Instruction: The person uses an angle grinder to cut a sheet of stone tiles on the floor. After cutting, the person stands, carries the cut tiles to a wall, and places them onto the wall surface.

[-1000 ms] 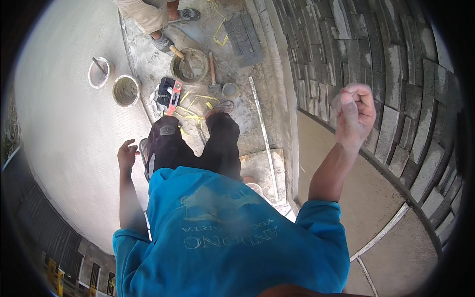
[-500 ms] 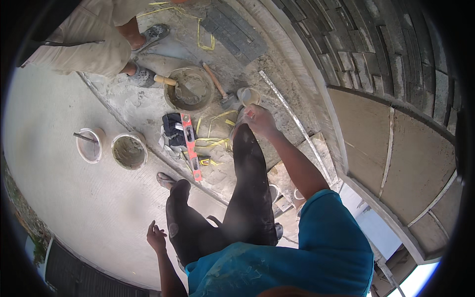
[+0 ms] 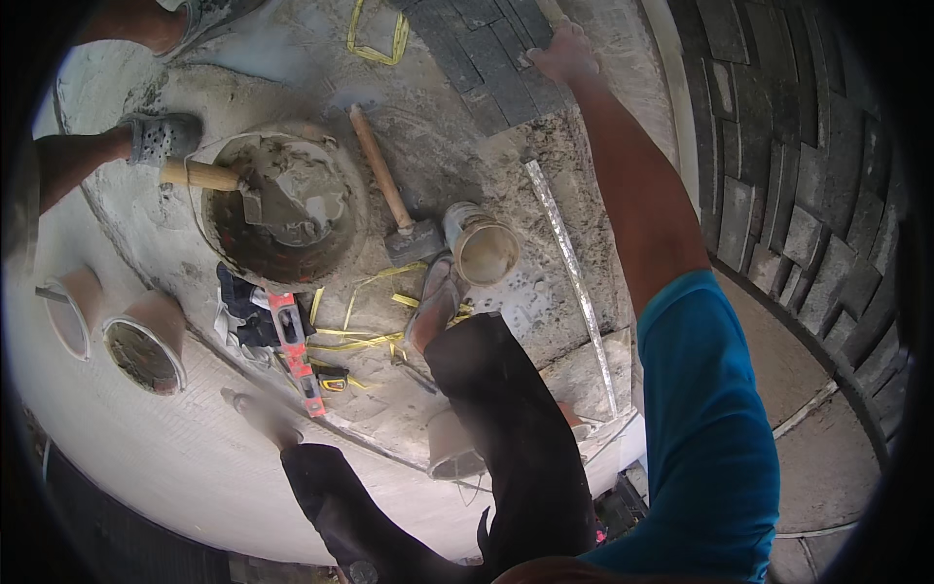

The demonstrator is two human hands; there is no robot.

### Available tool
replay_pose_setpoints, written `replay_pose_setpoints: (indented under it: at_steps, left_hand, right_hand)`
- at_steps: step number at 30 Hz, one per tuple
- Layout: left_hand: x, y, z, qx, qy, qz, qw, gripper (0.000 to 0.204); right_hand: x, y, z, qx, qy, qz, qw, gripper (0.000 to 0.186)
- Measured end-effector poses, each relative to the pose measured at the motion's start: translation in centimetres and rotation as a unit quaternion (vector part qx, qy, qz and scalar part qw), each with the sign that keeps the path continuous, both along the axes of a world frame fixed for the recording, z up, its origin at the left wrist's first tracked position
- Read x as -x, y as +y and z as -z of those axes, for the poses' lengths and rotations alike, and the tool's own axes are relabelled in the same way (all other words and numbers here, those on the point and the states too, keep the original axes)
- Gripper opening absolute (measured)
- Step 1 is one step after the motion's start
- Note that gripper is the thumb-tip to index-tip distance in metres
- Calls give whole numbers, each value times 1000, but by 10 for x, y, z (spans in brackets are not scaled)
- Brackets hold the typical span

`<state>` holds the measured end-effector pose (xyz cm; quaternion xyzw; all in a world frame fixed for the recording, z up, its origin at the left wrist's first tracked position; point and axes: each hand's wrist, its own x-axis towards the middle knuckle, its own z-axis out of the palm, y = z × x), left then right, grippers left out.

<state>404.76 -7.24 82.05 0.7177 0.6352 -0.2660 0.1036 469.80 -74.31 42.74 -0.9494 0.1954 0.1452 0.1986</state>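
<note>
My right hand [image 3: 567,56] reaches far forward to the edge of a panel of dark grey stone strips [image 3: 491,58] lying on the ground. Its fingers are curled at the lower end of a narrow pale piece [image 3: 552,12], which the frame edge cuts off; I cannot make out what it is. My left hand is out of view. Nearer me, a club hammer [image 3: 384,185] with a wooden handle lies beside a small pail [image 3: 486,253]. To its left, a wide tub [image 3: 345,243] holds wet mortar and a wooden-handled trowel [image 3: 199,175].
A long whitish straight bar [image 3: 574,282] lies at right, near the stone-clad wall [image 3: 778,146]. A red spirit level [image 3: 295,350], tape measure [image 3: 334,380] and yellow straps [image 3: 355,336] lie by my foot. Two buckets [image 3: 156,336] stand at left. Another person's grey clog [image 3: 165,139] is by the tub.
My right hand has gone from my knee forward to the stone strips. My left hand has left the view. I have bent closer, so the tub and hammer look larger.
</note>
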Motion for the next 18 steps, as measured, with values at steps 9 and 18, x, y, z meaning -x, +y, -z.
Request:
replay_pose_setpoints:
  at_steps: [9,18]
  left_hand:
    - [-27,-49,42,31,4,-61,998,36]
    - [2,-82,-5,42,-22,-90,995,34]
  right_hand:
    - [-37,9,56,-59,-57,7,997,82]
    - [-35,33,-41,-114,-40,-8,993,60]
